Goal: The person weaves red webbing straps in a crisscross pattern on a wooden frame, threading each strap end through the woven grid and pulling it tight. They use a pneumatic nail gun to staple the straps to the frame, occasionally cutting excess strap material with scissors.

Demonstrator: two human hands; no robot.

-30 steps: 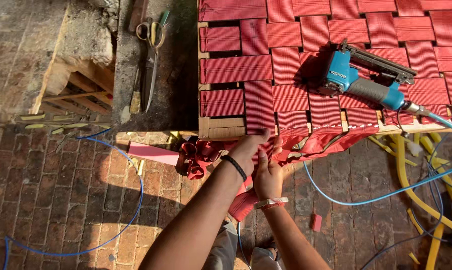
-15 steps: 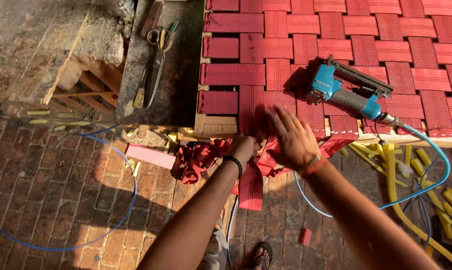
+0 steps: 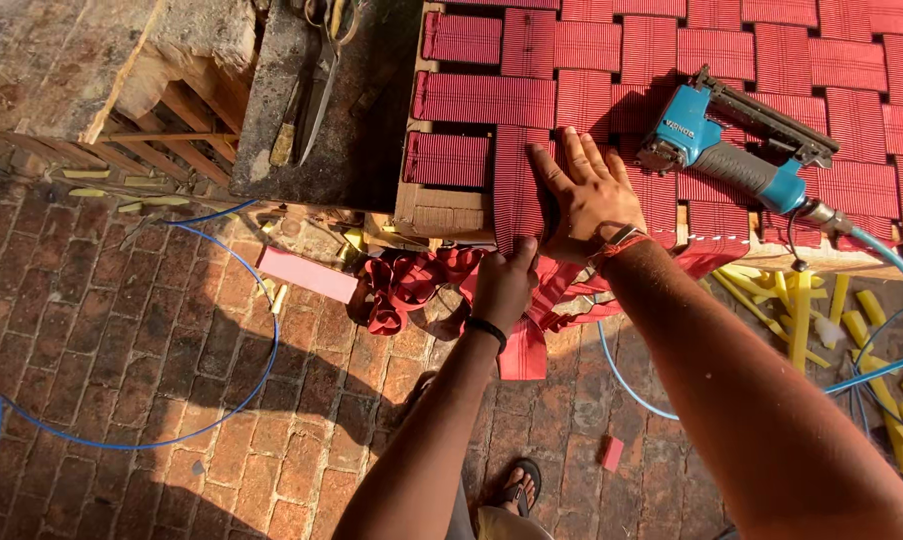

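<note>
Your left hand (image 3: pixel 503 283) pinches the red webbing strip (image 3: pixel 517 190) at the frame's near edge; your right hand (image 3: pixel 583 195) lies flat on it, fingers spread. Ease off and the strip could slacken or skew.

The floor (image 3: pixel 171 330) is worn reddish brick, laid in rows, lit by low warm sunlight with long dark shadows across it. At the upper left stands a rough masonry block (image 3: pixel 71 50) with wooden slats (image 3: pixel 161 120) under it — beside it, a dark slab (image 3: pixel 341 130) in shade.
</note>
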